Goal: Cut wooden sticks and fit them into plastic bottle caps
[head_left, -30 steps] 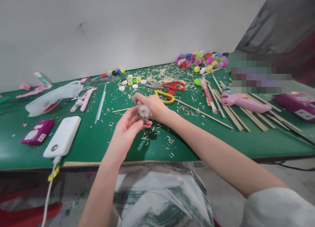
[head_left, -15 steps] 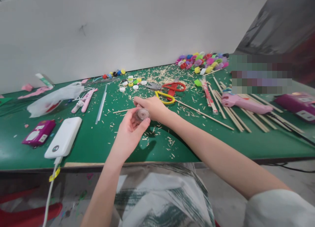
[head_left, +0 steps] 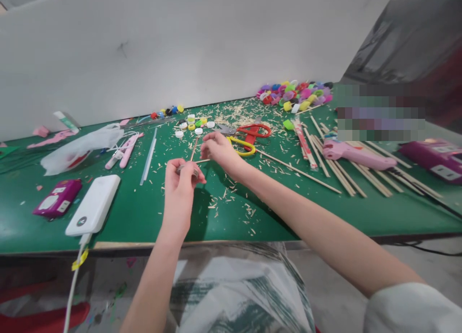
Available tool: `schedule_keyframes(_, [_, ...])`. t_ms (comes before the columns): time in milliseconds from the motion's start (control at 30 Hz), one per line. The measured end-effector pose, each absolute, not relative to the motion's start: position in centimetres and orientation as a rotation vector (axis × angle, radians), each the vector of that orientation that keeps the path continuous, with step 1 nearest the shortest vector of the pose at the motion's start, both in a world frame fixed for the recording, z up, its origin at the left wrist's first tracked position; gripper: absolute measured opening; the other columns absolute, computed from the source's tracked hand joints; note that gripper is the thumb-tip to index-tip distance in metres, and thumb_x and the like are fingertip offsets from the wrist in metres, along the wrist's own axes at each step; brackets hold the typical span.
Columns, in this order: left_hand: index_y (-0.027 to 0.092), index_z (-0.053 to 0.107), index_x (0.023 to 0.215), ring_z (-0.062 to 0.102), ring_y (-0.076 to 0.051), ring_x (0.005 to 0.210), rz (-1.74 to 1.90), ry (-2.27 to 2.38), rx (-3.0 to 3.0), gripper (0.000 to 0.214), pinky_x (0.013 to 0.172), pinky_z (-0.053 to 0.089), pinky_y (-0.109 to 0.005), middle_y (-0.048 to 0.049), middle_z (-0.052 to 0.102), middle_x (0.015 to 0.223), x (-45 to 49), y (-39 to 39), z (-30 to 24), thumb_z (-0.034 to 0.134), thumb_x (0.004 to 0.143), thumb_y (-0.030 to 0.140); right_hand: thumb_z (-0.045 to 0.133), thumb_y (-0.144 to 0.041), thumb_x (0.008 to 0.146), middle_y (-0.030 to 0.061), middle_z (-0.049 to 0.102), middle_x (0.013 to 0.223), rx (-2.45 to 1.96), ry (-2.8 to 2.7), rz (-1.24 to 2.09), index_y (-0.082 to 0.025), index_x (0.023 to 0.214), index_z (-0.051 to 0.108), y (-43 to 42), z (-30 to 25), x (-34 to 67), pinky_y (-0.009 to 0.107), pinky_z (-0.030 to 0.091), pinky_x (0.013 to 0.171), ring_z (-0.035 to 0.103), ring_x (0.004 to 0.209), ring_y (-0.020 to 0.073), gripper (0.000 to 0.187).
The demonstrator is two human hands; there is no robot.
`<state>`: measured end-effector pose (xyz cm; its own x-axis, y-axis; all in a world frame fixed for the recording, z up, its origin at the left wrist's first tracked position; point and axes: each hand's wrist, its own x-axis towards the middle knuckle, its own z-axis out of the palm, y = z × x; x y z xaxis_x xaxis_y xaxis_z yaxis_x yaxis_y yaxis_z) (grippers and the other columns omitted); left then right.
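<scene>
My left hand (head_left: 178, 181) is closed around a small, clear-grey round piece (head_left: 195, 173), mostly covered by the fingers. One thin wooden stick (head_left: 194, 148) slants up and away beyond these fingers. Another short length of wooden stick (head_left: 204, 160) bridges the gap from the round piece to my right hand (head_left: 221, 152), whose fingertips pinch its far end. Just beyond the right hand lie scissors (head_left: 249, 131) with red handles and a yellow-handled pair (head_left: 242, 147). White bottle caps (head_left: 198, 131) sit past both hands.
Wood shavings litter the green table (head_left: 231, 222). At right lie wooden sticks (head_left: 337, 167) and a pink glue gun (head_left: 355, 155); behind them is a heap of coloured caps (head_left: 296, 95). A white power bank (head_left: 94, 205) and purple packet (head_left: 57, 198) are at left.
My hands have moved apart, the left one drawing left and turning so the round piece shows less. A stick now shows between them, and another points away from me.
</scene>
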<state>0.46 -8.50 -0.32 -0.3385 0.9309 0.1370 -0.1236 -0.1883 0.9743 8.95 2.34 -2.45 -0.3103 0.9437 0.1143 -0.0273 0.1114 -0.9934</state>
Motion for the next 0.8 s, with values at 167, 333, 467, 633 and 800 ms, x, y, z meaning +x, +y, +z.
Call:
schedule_keyframes(167, [0.02, 0.042, 0.08, 0.047, -0.008, 0.058, 1.469, 1.489, 1.331, 0.013, 0.059, 0.041, -0.023, 0.0048, 0.049, 0.066, 0.5, -7.4, -1.4, 0.054, 0.082, 0.025, 0.022, -0.032, 0.096, 0.0063, 0.054, 0.072, -0.765, -1.178, 2.075, -0.019, 0.079, 0.044, 1.4, -0.4, 9.1, 0.029, 0.048, 0.063, 0.054, 0.066, 0.0139, 0.031])
schedule_keyframes(333, [0.019, 0.047, 0.081, 0.052, -0.012, 0.072, 1.36, 1.628, 1.703, 0.008, 0.069, 0.043, -0.027, -0.0021, 0.054, 0.083, 1.4, -6.7, -2.2, 0.052, 0.085, 0.023, 0.03, -0.022, 0.097, -0.0082, 0.026, 0.055, -0.815, -0.872, 1.977, -0.021, 0.07, 0.035, 1.1, 0.7, 8.6, 0.018, 0.032, 0.047, 0.025, 0.044, 0.0058, 0.028])
schedule_keyframes(467, [0.019, 0.048, 0.09, 0.055, -0.016, 0.085, 1.354, 1.601, 1.88, 0.004, 0.079, 0.046, -0.033, -0.0064, 0.055, 0.092, 2.2, -6.5, -2.4, 0.049, 0.086, 0.019, 0.027, -0.014, 0.097, -0.0096, 0.019, 0.054, -0.82, -0.76, 1.944, -0.021, 0.068, 0.031, 1.8, 1.0, 8.8, 0.017, 0.017, 0.04, 0.012, 0.042, 0.0053, 0.03])
schedule_keyframes(633, [0.018, 0.048, 0.093, 0.053, -0.02, 0.09, 1.268, 1.706, 2.0, 0.009, 0.084, 0.046, -0.037, -0.0082, 0.053, 0.095, 2.7, -6.8, -2.0, 0.046, 0.084, 0.016, 0.027, -0.013, 0.097, -0.0093, 0.017, 0.055, -0.835, -0.822, 1.942, -0.022, 0.065, 0.028, 2.2, 0.9, 9.1, 0.019, 0.013, 0.039, 0.01, 0.043, 0.0054, 0.032])
schedule_keyframes(800, [0.017, 0.048, 0.099, 0.053, -0.022, 0.095, 1.168, 1.787, 2.084, 0.019, 0.086, 0.045, -0.041, -0.0097, 0.051, 0.098, 2.7, -7.2, -1.9, 0.046, 0.081, 0.012, 0.03, -0.013, 0.096, -0.0095, 0.019, 0.054, -0.814, -0.796, 1.977, -0.022, 0.066, 0.028, 2.0, 0.7, 9.0, 0.018, 0.014, 0.038, 0.011, 0.042, 0.0048, 0.031])
